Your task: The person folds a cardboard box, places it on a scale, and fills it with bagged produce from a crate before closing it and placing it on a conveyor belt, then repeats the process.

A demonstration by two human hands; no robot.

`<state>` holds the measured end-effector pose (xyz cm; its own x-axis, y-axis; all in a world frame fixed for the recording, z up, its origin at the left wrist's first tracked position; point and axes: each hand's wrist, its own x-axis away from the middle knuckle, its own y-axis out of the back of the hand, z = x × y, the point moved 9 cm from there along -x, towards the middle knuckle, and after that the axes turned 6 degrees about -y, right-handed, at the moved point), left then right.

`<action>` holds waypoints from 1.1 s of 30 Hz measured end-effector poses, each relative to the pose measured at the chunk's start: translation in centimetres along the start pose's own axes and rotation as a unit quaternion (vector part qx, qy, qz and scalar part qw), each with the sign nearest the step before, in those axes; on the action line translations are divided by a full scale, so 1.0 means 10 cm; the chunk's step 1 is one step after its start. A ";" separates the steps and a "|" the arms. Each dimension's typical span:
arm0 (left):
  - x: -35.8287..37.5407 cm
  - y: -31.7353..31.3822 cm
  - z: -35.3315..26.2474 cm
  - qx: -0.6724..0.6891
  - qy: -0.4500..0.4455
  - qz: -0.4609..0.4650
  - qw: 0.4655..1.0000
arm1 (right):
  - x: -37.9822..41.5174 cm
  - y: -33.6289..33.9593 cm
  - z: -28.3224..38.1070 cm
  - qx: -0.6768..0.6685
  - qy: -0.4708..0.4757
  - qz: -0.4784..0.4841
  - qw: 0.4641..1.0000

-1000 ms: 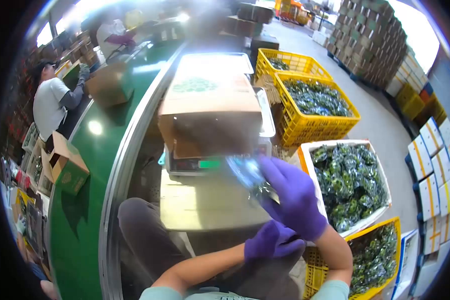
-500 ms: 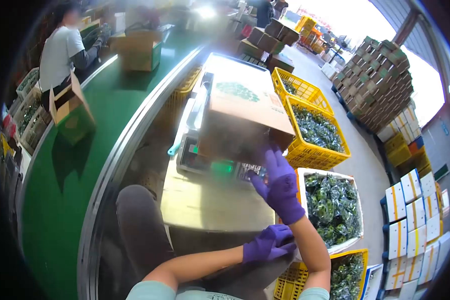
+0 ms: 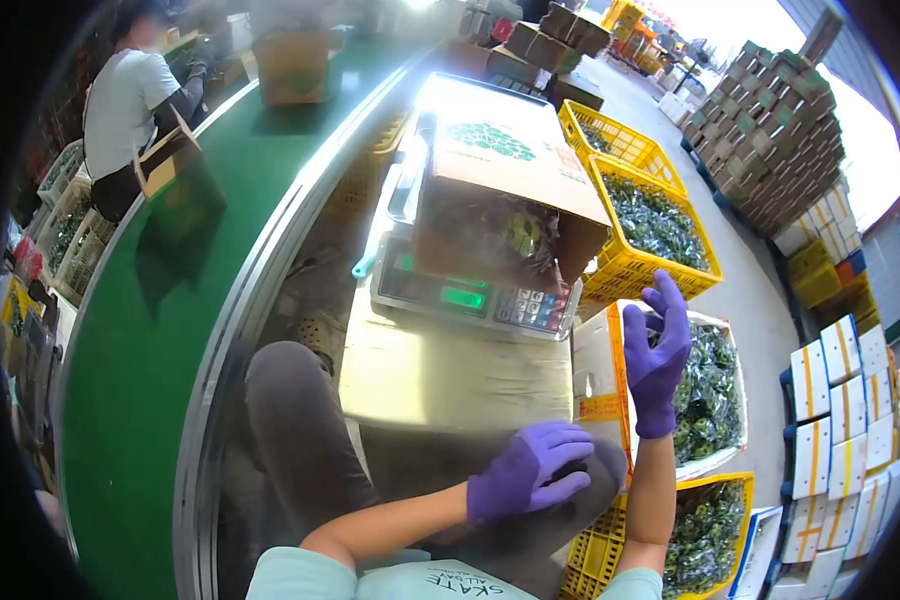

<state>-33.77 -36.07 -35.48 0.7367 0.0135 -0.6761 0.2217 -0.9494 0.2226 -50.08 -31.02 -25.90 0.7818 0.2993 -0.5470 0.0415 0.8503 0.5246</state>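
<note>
A cardboard box [image 3: 505, 150] with a green print lies on a digital scale [image 3: 450, 290]. Its open end faces me, and plastic-wrapped green produce [image 3: 526, 235] shows inside. The scale has a lit green display and a keypad [image 3: 532, 308]. In a purple glove, my right hand [image 3: 658, 350] is raised to the right of the keypad, fingers apart and holding nothing. It hovers by a white crate [image 3: 715, 400] of bagged greens. My left hand [image 3: 535, 468], also gloved in purple, rests on my knee with its fingers stretched out.
Left of me runs a green conveyor belt [image 3: 120, 400] carrying open boxes [image 3: 182, 170]; a person [image 3: 125, 110] works across it. Yellow crates [image 3: 660, 265] of bagged greens line my right. Beyond them stand stacked white boxes [image 3: 835, 420] and a pallet of cartons [image 3: 765, 140].
My right hand has drawn back from the box and keypad, to the right. My left hand stays low by my knee, its fingers more spread. The whole view has shifted slightly.
</note>
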 end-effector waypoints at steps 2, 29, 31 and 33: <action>0.08 0.08 0.05 -0.009 0.007 0.002 1.000 | 0.01 -0.07 -0.01 0.007 0.016 0.010 1.000; 0.29 -0.07 0.58 -0.065 0.092 0.054 0.992 | 1.09 2.00 -0.59 0.178 0.087 -0.366 0.909; 0.19 -0.16 0.48 -0.101 0.080 0.097 0.987 | 1.76 2.72 -1.47 0.161 -0.061 -0.432 0.886; 0.10 -0.31 0.39 -0.130 0.120 0.116 0.977 | 2.48 3.14 -2.05 0.299 -0.189 -0.459 0.815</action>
<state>-36.18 -34.37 -39.60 0.9082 -0.0902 -0.4087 0.1624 -0.8241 0.5427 -42.11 11.93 -36.38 0.3822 -0.5952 -0.7069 0.9241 0.2449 0.2934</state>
